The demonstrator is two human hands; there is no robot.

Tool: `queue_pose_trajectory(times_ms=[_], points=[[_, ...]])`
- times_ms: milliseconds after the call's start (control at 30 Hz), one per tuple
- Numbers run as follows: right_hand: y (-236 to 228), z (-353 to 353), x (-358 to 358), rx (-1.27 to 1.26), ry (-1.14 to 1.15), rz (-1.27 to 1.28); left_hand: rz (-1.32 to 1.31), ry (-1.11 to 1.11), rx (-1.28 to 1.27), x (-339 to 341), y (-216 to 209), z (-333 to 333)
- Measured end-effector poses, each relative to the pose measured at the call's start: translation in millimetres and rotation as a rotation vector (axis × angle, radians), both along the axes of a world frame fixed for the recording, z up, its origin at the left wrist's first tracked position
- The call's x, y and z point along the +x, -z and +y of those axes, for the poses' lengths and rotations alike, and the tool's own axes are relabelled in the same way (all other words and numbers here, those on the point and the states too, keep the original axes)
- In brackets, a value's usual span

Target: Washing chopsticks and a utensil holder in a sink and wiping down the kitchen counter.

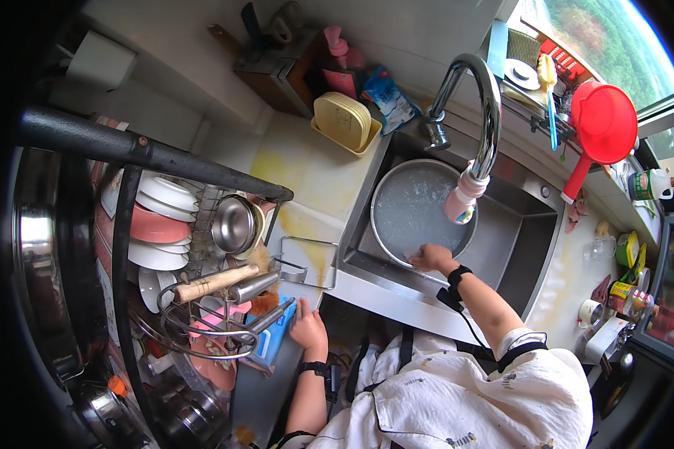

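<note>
Far left of the rectangular stainless-steel sink [528, 258], white ceramic plates [161, 196] stand in a rack, with a round, shiny steel bowl [234, 224] beside them. Left of the sink, on the near side, lies a flat blue package [277, 338]; the left hand [307, 327] is at its edge, fingers extended. Whether it grips anything cannot be told. Left of the sink's far corner sits a stack of pale-yellow plastic containers [346, 126].

Inside the sink, toward its left end, is the round, grey metal basin [375, 217], holding cloudy liquid [419, 208]. The right hand [432, 258] is at the basin's near rim, fingers drawn together; a clamped hold cannot be confirmed.

Above the sink arches a chrome gooseneck faucet [493, 97]. Beyond the sink's right end hangs a red plastic strainer [605, 123].

Status, by judgement: basin positioned and filled, done; emptying and removal from the sink, not done.
</note>
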State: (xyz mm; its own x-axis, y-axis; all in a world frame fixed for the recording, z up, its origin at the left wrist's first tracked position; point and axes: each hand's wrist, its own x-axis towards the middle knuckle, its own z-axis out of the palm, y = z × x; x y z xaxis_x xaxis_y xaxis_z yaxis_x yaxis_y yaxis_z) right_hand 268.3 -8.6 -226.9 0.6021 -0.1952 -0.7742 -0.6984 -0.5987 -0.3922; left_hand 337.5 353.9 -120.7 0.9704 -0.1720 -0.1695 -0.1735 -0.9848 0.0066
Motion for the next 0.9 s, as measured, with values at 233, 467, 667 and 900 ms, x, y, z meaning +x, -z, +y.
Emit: queue_pose_trajectory(times_ms=[233, 467, 667, 900], points=[[-18, -25, -5, 1.147, 1.26, -0.417, -0.029, 0.009, -0.025, 1, 0, 6], [-53, -29, 34, 1.255, 1.338, -0.578, -0.022, -0.007, 0.009, 0, 4, 6], [-30, -26, 48, 0.383, 1.074, -0.326, -0.045, 0.023, 0.0, -2, 4, 10], [97, -55, -9, -0.248, 0.788, -0.783, -0.024, 0.077, -0.027, 1, 3, 2]])
